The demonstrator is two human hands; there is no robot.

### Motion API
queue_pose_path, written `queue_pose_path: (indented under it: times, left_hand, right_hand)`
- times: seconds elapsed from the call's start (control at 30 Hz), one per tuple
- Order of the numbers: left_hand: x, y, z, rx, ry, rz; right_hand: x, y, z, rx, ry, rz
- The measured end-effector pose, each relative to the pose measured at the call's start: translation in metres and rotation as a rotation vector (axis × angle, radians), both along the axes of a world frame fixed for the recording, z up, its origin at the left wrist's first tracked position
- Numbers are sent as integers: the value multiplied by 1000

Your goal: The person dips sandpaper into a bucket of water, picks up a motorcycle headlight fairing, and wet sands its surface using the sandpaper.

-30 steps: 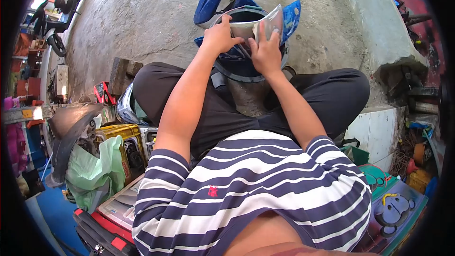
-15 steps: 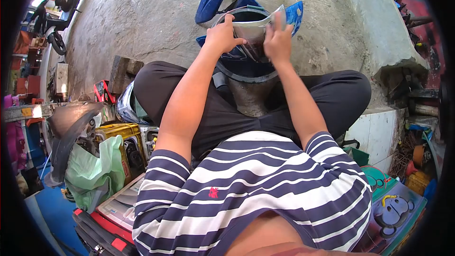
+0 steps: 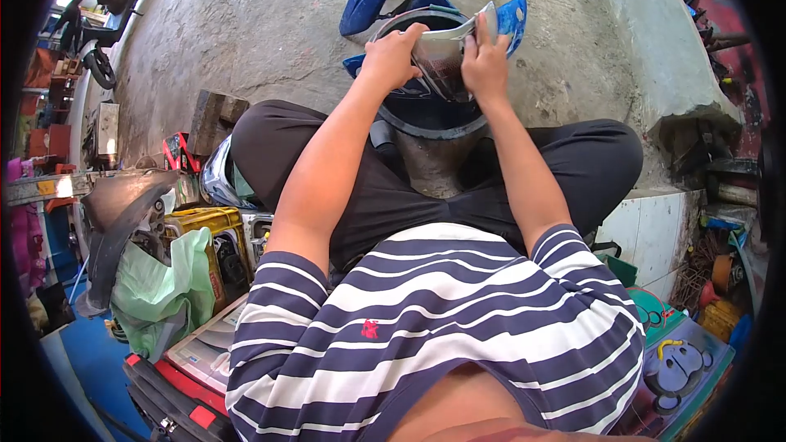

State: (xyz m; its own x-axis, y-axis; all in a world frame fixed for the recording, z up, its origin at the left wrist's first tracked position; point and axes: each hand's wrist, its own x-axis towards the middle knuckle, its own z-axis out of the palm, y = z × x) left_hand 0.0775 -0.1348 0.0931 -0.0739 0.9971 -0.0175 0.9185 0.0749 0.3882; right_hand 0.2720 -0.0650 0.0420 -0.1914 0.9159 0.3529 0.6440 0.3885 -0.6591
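A curved grey plastic panel [image 3: 442, 61], which looks like a motorcycle body panel, is held over a round dark bucket [image 3: 434, 131] between my knees. My left hand [image 3: 395, 57] grips its left end, thumb on the near face and fingers over the upper edge. At the right end, my right hand [image 3: 486, 65] is closed against the panel near its pointed upper corner, fingers reaching up. Whether a small cloth or pad lies under those fingers cannot be seen. The bucket's inside is dark and partly covered by the panel and other parts.
Blue fairing pieces [image 3: 381, 4] lie on the concrete floor beyond the bucket. To my left are a stone block [image 3: 215, 121], a yellow crate [image 3: 209, 221] and a green plastic bag [image 3: 168, 286]. A scooter [image 3: 102, 33] stands at far left. A low wall [image 3: 655, 41] runs along the right.
My right hand, blurred before, now shows sharply and sits slightly lower and further right against the panel. The panel has tilted a little, and my left hand keeps its end.
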Motion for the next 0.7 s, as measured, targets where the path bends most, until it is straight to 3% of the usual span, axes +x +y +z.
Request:
queue_pose_path:
  times: [0.1,0.2,0.37,0.47,0.5,0.6,0.63,0.7]
  left_hand:
    - [-1,2,0,-49,-40,3]
    - [2,0,9,-62,-40,10]
    - [1,2,11,-82,-20,-1]
    - [1,1,10,-79,-63,9]
    - [1,1,9,-65,-80,4]
    - [2,3,7,-101,-86,25]
    - [3,1,11,-95,-72,-6]
    - [7,-2,21,-150,-89,10]
  right_hand:
    - [-15,-34,-31,245,-10,15]
    - [-16,-46,-17,114,-2,25]
    - [-2,1,6,-130,-20,-60]
    - [-14,-31,-28,150,-66,-39]
    - [-16,-50,-18,36,-19,16]
    - [-16,-38,-12,128,-66,-24]
    - [-14,-26,11,-120,-54,-73]
    - [-6,9,9,-124,-2,-125]
